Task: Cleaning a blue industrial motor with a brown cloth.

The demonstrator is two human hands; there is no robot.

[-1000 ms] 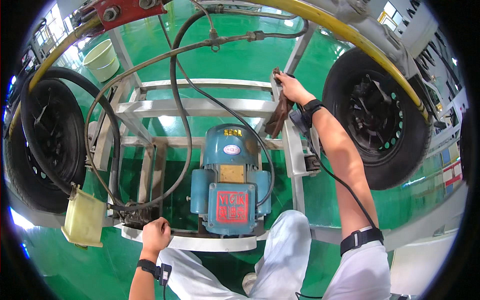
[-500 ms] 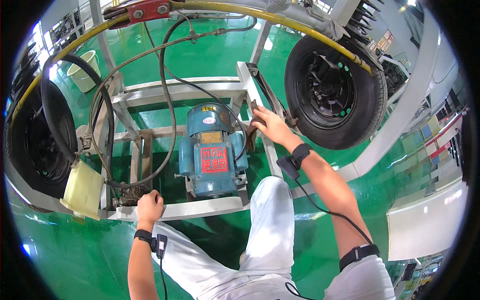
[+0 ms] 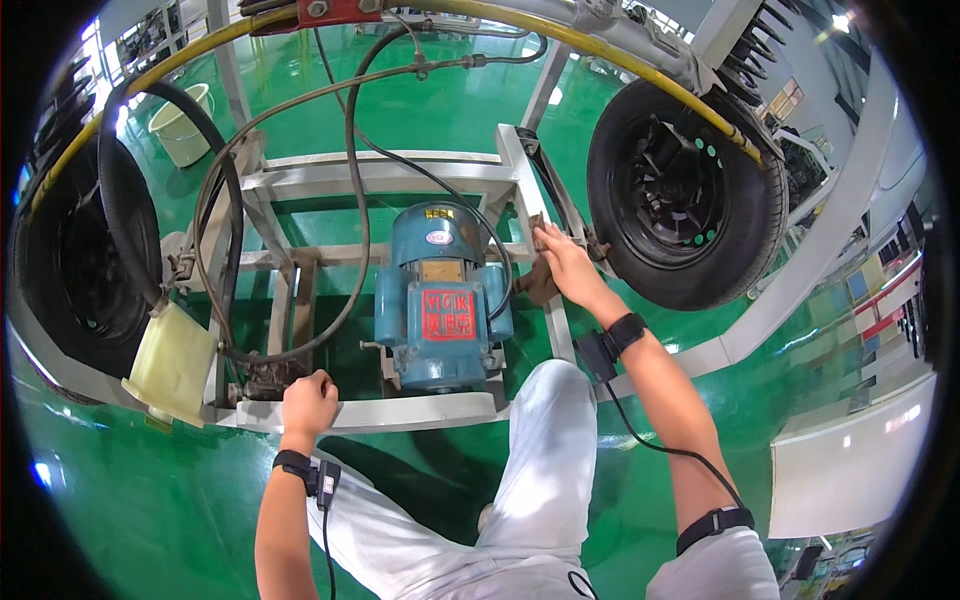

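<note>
Clock positions taken about the blue electric motor [image 3: 437, 300], which sits low inside the grey steel frame [image 3: 380, 180], its terminal box toward the wearer. Brown cloth [image 3: 538, 288]: located between 2 and 3 o'clock, bunched on the frame's right-hand rail [image 3: 559, 328] and hanging over the inner edge toward the motor. Right hand [image 3: 565, 262], same bearing: laid on the cloth, fingers straight and close together, back of the hand up; a scrap of cloth shows beyond the fingertips. Left hand [image 3: 310, 403], near 8 o'clock: curled into a loose fist at the front cross-member [image 3: 410, 412]; palm side hidden, so cannot tell whether anything is inside it. A black strap with a small cabled box is worn at each wrist. Just beyond the left fist, also at 8 o'clock, a grimy mechanical unit [image 3: 265, 380]; farther out, between 8 and 9, a yellowish translucent reservoir [image 3: 172, 365], tilted. A black hose [image 3: 358, 200] loops down past the motor's left side, and a thinner black cable [image 3: 510, 268] curves to its right side. Black-tyred wheels: left wheel [image 3: 85, 270] at 9 o'clock, right wheel [image 3: 690, 200] at 2. A yellow tube [image 3: 610, 50] arches across 12, with a red bracket [image 3: 340, 10] at 11. Pale bucket [image 3: 182, 128] at 10, standing on the glossy green floor [image 3: 180, 500].
</note>
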